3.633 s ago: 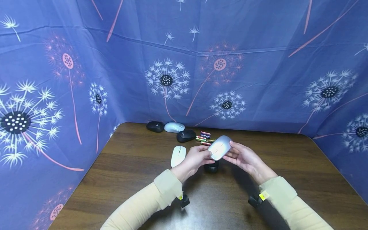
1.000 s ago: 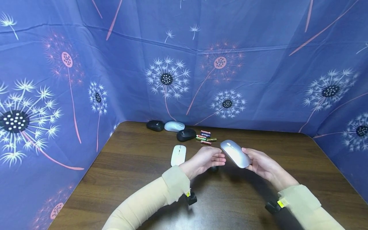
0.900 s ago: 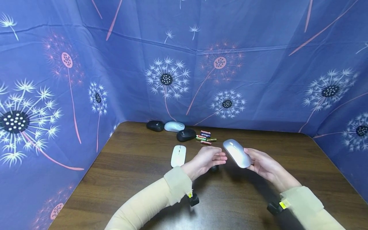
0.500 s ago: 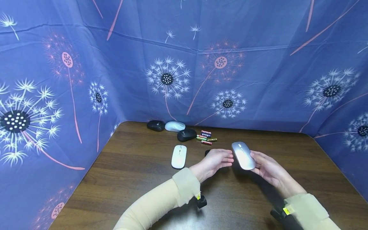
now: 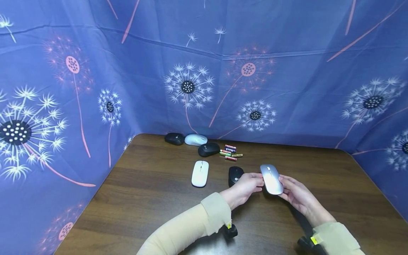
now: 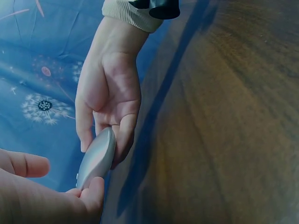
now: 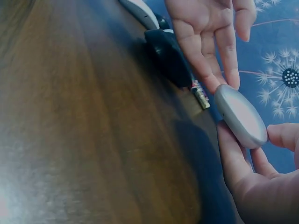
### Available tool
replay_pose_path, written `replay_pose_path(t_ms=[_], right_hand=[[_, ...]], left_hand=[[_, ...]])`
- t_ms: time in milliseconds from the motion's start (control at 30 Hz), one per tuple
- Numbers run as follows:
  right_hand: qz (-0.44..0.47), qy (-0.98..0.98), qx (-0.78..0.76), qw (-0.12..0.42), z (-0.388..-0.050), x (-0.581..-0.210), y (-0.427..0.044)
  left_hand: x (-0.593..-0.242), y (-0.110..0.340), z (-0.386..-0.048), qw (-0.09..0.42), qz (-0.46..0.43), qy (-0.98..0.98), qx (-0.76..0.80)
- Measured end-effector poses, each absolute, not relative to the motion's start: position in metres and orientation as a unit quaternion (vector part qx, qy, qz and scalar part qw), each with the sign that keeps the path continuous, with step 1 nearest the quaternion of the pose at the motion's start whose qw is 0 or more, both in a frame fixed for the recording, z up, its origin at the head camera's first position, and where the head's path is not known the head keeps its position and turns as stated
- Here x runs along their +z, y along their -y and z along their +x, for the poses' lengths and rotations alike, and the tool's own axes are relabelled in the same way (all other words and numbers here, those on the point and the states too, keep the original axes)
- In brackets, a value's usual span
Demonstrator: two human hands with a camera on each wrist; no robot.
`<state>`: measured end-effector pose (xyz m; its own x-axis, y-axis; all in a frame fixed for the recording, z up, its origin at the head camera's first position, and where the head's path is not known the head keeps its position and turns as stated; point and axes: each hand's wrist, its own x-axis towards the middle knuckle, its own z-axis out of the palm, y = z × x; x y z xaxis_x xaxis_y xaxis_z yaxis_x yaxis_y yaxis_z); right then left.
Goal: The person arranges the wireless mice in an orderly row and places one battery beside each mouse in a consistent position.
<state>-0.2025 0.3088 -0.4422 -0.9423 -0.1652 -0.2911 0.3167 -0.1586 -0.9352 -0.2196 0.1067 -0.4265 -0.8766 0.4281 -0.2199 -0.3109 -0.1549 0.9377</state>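
Right hand grips silver mouse between thumb and fingers, off table. Left hand has fingers extended, tips touching silver mouse's left edge, thumb apart. Six mice counted, silver mouse included. Left of silver mouse: one black mouse, partly behind left hand; farther left, one white mouse. Beyond silver mouse, to left: apparently six batteries, then two darker mice, one pale mouse. Behind all: dandelion-print curtain.
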Motion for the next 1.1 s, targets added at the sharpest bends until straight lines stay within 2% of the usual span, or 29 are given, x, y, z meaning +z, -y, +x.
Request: replay_pose_path(t_ms=[400, 600, 1100], right_hand=[[0.106, -0.769, -0.625, 0.088, -0.203, -0.454, -0.303], [0.099, -0.825, -0.555, 0.050, -0.208, -0.456, -0.301], [0.085, -0.867, -0.491, 0.030, -0.206, -0.456, -0.298]], left_hand=[[-0.442, -0.119, -0.218, 0.223, 0.025, -0.598, 0.769], [-0.449, -0.121, -0.220, 0.214, 0.005, -0.601, 0.770], [-0.449, -0.126, -0.217, 0.205, 0.007, -0.612, 0.764]])
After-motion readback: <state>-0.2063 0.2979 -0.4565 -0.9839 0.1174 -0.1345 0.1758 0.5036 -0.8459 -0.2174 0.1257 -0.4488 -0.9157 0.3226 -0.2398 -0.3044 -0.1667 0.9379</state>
